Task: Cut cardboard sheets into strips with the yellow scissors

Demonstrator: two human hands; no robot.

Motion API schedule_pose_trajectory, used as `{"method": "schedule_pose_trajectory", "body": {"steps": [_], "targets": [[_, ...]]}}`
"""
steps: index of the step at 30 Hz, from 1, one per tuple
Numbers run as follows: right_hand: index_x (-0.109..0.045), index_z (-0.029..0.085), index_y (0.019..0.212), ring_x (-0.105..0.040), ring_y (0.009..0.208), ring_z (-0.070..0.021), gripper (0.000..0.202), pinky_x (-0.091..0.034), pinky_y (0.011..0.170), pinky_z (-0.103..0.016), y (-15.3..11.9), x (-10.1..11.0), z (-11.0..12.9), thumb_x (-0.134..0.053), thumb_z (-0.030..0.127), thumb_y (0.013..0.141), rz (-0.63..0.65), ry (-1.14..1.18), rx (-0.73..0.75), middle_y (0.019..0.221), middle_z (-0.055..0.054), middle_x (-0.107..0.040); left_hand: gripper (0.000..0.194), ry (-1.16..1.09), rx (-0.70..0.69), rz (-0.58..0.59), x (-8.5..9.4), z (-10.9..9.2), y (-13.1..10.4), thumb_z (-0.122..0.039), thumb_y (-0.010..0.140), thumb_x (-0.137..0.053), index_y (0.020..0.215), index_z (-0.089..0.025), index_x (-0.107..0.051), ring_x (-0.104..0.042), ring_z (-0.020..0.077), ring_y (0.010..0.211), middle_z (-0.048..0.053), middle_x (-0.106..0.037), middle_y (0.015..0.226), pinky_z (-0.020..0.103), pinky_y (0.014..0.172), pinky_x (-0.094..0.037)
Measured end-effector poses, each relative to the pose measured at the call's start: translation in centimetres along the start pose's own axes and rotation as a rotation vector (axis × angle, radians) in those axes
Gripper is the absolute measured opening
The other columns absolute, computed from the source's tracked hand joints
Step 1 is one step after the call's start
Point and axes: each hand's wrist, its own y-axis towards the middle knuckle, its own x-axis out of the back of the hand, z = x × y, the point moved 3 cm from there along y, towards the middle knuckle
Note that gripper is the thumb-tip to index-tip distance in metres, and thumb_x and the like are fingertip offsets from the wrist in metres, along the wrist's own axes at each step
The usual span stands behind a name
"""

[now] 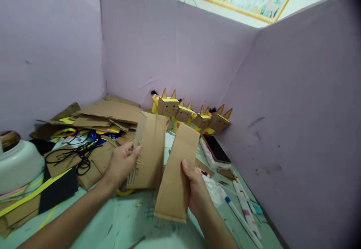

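My left hand (124, 163) grips the torn left edge of a brown cardboard piece (151, 149), its thumb in front and the corrugation showing along that ragged side. In my right hand (197, 187) is a second cardboard strip (178, 174), tilted to the right and pinched at its right edge with the thumb on the face. The two pieces are held upright above the table, side by side, the right one slightly nearer. Most fingers of both hands are hidden behind the cardboard.
Several cardboard horned animal figures (169, 107) stand by the back wall. Left lies a heap of cardboard sheets (109, 110) with black cord (84, 159), beside a white pot (19, 164). Right are a phone (216, 148) on a box and several markers (244, 204) on the green table (124, 222).
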Motion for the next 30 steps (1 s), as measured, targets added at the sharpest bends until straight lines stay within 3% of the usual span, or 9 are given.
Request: {"method": "schedule_pose_trajectory", "body": {"steps": [4, 7, 11, 20, 25, 27, 30], "targets": [[-0.058, 0.018, 0.111, -0.066, 0.092, -0.026, 0.051, -0.051, 0.081, -0.038, -0.2, -0.6, -1.1, -0.07, 0.042, 0.068, 0.136, -0.038, 0.038, 0.1, -0.008, -0.071, 0.027, -0.151, 0.02, 0.18, -2.9, 0.5, -2.1, -0.043, 0.07, -0.06, 0.072, -0.016, -0.059, -0.06, 0.0211, 0.066, 0.002, -0.064, 0.066, 0.03, 0.06, -0.048], [-0.056, 0.02, 0.115, -0.063, 0.099, -0.0242, 0.051, -0.049, 0.086, -0.036, -0.1, -0.5, -1.5, -0.068, 0.042, 0.071, 0.135, -0.093, 0.081, 0.109, -0.008, -0.068, 0.028, -0.302, 0.068, 0.244, -3.9, 0.7, -3.0, -0.044, 0.074, -0.06, 0.081, -0.016, -0.061, -0.063, 0.0219, 0.077, 0.004, -0.069, 0.076, 0.031, 0.069, -0.049], [-0.053, 0.021, 0.118, -0.063, 0.1, -0.024, 0.053, -0.049, 0.086, -0.037, 0.0, -0.3, -1.7, -0.068, 0.04, 0.072, 0.093, -0.158, 0.133, 0.112, -0.009, -0.067, 0.031, -0.398, 0.123, 0.288, -4.5, 1.0, -3.6, -0.046, 0.074, -0.062, 0.085, -0.017, -0.062, -0.065, 0.0227, 0.076, 0.005, -0.07, 0.077, 0.03, 0.065, -0.051], [-0.059, 0.017, 0.104, -0.063, 0.097, -0.0264, 0.041, -0.049, 0.084, -0.039, -0.4, -0.4, -1.4, -0.068, 0.039, 0.07, 0.027, -0.301, 0.272, 0.103, -0.009, -0.069, 0.036, -0.416, 0.164, 0.341, -5.1, 0.9, -4.8, -0.049, 0.073, -0.063, 0.085, -0.016, -0.06, -0.066, 0.0231, 0.071, 0.006, -0.071, 0.08, 0.029, 0.057, -0.051], [-0.056, 0.018, 0.108, -0.062, 0.097, -0.0244, 0.04, -0.047, 0.087, -0.038, -0.9, -1.3, -1.3, -0.065, 0.036, 0.073, 0.059, -0.342, 0.319, 0.107, -0.009, -0.067, 0.039, -0.429, 0.137, 0.379, -5.4, 1.0, -4.9, -0.04, 0.071, -0.068, 0.099, -0.015, -0.059, -0.065, 0.0266, 0.088, 0.011, -0.069, 0.1, 0.033, 0.071, -0.052], [-0.058, 0.018, 0.105, -0.062, 0.095, -0.0231, 0.039, -0.047, 0.085, -0.035, -0.9, -1.4, -1.2, -0.065, 0.04, 0.073, 0.086, -0.324, 0.32, 0.104, -0.008, -0.068, 0.041, -0.456, 0.178, 0.357, -5.4, 1.3, -4.6, -0.037, 0.068, -0.071, 0.099, -0.014, -0.059, -0.066, 0.0275, 0.087, 0.012, -0.069, 0.1, 0.034, 0.072, -0.053], [-0.064, 0.018, 0.096, -0.064, 0.083, -0.0223, 0.052, -0.05, 0.07, -0.033, -0.6, -1.5, -1.3, -0.049, 0.063, 0.076, 0.188, -0.221, 0.154, 0.093, -0.008, -0.07, 0.049, -0.538, 0.276, 0.35, -5.4, 1.6, -4.0, -0.037, 0.067, -0.071, 0.108, -0.014, -0.054, -0.068, 0.0277, 0.074, 0.013, -0.07, 0.096, 0.038, 0.064, -0.055]]}}
